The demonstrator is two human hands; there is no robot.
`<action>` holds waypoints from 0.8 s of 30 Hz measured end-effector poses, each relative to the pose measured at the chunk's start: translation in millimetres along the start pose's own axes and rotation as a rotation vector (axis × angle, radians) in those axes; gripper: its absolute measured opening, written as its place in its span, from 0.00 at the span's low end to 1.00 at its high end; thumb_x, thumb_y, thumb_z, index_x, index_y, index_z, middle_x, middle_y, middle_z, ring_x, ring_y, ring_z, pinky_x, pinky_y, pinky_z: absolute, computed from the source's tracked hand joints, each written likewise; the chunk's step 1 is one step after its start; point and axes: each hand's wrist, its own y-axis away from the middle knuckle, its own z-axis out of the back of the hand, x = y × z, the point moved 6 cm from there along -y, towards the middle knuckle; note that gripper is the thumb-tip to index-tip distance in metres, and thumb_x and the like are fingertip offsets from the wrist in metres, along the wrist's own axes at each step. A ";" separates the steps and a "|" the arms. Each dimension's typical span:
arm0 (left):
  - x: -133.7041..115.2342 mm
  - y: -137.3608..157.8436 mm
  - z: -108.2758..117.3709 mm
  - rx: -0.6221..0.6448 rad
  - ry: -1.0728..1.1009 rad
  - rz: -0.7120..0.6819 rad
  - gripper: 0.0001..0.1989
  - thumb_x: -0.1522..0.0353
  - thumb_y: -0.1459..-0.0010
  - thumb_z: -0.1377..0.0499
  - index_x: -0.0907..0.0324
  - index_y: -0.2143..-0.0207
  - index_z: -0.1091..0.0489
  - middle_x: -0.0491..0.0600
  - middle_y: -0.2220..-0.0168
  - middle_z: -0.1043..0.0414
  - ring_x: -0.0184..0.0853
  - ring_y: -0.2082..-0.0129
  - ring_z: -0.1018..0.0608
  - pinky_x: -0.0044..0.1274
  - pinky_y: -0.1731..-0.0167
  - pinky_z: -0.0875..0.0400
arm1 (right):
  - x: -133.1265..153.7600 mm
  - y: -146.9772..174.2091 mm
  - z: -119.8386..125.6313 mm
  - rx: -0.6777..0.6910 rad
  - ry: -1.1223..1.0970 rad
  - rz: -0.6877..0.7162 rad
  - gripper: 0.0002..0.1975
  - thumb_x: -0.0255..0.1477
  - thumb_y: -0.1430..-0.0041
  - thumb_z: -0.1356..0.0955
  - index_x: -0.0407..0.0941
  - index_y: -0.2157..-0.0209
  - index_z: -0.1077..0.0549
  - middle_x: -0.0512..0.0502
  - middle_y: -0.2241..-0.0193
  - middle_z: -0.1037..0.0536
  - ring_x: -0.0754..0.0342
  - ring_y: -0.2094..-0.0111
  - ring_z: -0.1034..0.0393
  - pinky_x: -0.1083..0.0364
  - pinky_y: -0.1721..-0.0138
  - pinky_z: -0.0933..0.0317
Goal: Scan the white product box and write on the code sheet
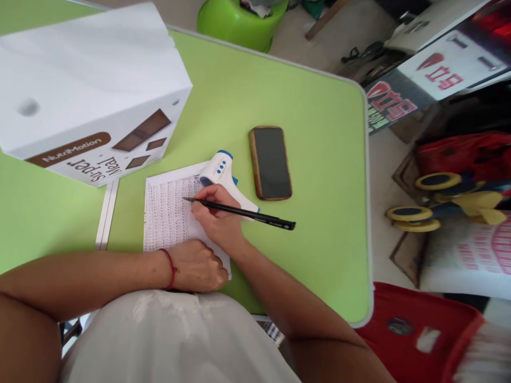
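Observation:
My right hand (217, 215) is closed around a black pen (255, 214), its tip over a sheet of paper (170, 213) covered in dense rows of handwriting. Across the sheet's lower part rests my left hand (197, 268), curled into a fist with a red string bracelet (173, 268) at the wrist; its fingertips are tucked out of sight. A white and blue infrared thermometer (223, 178) lies just beyond my right hand, overlapping the paper's upper right corner.
A large white NutriMotion box (91, 74) stands at the left on the green table (319, 175). Right of the thermometer lies a phone (272, 164) in a brown case. Beyond the table are a green stool (235, 24) and a red chair (423, 324).

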 end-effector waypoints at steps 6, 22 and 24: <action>-4.4 -0.5 3.7 -0.032 0.038 -0.054 0.11 0.78 0.44 0.44 0.62 0.79 0.31 0.50 0.81 0.30 0.36 0.81 0.27 0.28 0.84 0.41 | 11.4 6.5 -1.4 0.033 0.059 0.242 0.06 0.23 0.46 0.33 0.46 0.74 0.33 0.57 0.80 0.32 0.61 0.79 0.38 0.60 0.77 0.41; -9.5 1.5 1.8 -0.056 0.138 -0.063 0.10 0.79 0.47 0.42 0.62 0.80 0.31 0.49 0.81 0.29 0.36 0.80 0.25 0.28 0.87 0.45 | 20.0 5.1 -6.2 0.074 0.169 0.347 0.06 0.22 0.44 0.33 0.48 0.70 0.33 0.56 0.79 0.29 0.61 0.79 0.35 0.59 0.76 0.38; -9.4 1.7 1.8 -0.056 0.140 -0.062 0.10 0.79 0.47 0.42 0.62 0.79 0.31 0.49 0.81 0.29 0.36 0.80 0.25 0.28 0.87 0.45 | 18.4 5.5 -7.1 0.088 0.189 0.341 0.06 0.22 0.44 0.33 0.48 0.70 0.33 0.56 0.79 0.29 0.61 0.78 0.34 0.59 0.75 0.38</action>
